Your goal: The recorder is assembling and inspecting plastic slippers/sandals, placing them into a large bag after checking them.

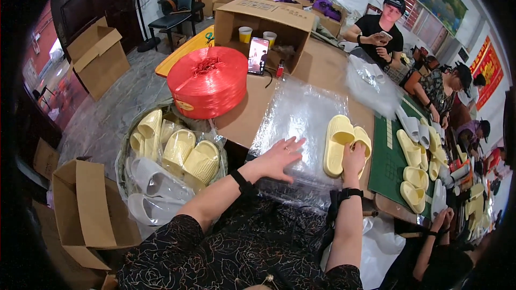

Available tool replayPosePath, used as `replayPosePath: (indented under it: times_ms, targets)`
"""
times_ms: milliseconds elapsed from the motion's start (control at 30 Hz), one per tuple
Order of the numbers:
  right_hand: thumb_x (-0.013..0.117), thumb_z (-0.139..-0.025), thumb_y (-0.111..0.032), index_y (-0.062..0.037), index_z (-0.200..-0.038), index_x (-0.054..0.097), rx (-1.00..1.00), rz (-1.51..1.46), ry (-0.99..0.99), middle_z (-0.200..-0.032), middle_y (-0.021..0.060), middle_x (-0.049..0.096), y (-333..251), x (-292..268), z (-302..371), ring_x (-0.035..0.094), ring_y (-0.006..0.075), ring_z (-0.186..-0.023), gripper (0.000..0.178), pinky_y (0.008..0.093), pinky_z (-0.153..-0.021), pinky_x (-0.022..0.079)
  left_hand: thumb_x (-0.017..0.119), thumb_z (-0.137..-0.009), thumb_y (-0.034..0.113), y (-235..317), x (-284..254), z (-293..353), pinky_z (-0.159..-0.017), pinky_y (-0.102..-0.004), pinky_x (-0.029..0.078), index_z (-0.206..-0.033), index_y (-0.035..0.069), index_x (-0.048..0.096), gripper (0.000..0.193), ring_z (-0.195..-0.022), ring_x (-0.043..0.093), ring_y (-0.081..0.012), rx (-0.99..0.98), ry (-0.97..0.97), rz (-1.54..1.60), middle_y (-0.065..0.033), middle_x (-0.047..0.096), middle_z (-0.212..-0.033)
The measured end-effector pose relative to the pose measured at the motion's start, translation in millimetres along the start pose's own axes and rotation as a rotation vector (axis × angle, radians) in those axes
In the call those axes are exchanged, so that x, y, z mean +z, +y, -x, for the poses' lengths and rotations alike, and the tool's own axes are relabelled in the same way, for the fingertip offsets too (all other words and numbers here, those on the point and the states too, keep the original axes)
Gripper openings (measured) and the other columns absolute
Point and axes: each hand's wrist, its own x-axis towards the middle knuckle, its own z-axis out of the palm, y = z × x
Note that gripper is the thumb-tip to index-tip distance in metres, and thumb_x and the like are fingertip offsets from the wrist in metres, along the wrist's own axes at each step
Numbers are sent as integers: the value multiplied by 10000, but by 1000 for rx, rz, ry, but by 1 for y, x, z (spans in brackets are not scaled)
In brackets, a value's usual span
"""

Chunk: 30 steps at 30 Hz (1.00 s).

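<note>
My left hand (280, 158) lies with fingers spread on a stack of clear plastic bags (301, 107) at the table's edge. My right hand (354, 160) is closed on the near end of a pale yellow slide sandal (363, 138). Its mate, another yellow slide sandal (337, 145), lies close beside it on the left, on the right part of the bags. Part of the held sandal is hidden behind my fingers.
At left, a lined basket (124, 153) holds bagged yellow and grey slides. A red twine roll (207, 83), a propped phone (258, 55) and an open carton (263, 13) stand behind. Rightward, a green conveyor belt (384, 164) carries slides; several people work there.
</note>
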Motion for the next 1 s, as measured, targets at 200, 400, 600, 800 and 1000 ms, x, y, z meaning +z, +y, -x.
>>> replayPosePath:
  times_ms: [200,400,600,800,1000]
  targets:
    - [603,-892,-319,31,-957,597,-12,-53,11,-1053,196,560,-5,-3,0,593,406,-905,356,487,-755,494,751,-722,496,9,-4,10,-1139,-508,264,-1427,94,411,880,-1399,330,-351,-14,-178,-140,-135,333,-1533]
    - [638,-892,-208,65,-904,565,-81,-418,147,-951,164,542,13,-15,-4,562,327,-795,283,410,-699,466,629,-801,629,4,-6,12,-1110,-504,286,-1408,109,450,819,-1406,318,-348,-5,-148,-12,-141,363,-1521]
    - [583,-937,-82,66,-1032,563,-126,-773,212,-971,101,541,5,-69,20,531,191,-772,177,305,-653,423,597,-791,691,10,-5,-3,-1113,-530,263,-1426,124,442,866,-1413,289,-377,-56,-166,-42,-156,346,-1529]
    - [558,-948,-61,26,-1287,486,-128,-991,64,-1122,78,610,-8,-118,62,595,120,-963,357,252,-809,462,591,-863,568,8,3,-13,-1123,-514,254,-1434,137,439,731,-1417,275,-378,-84,-158,34,-122,341,-1540]
    - [573,-926,-46,33,-1241,543,-112,-995,-58,-1163,71,612,-29,-146,94,607,132,-971,326,257,-808,474,585,-913,335,-1,12,-13,-1073,-494,343,-1360,136,527,493,-1344,398,-349,-25,-106,-4,-106,407,-1501]
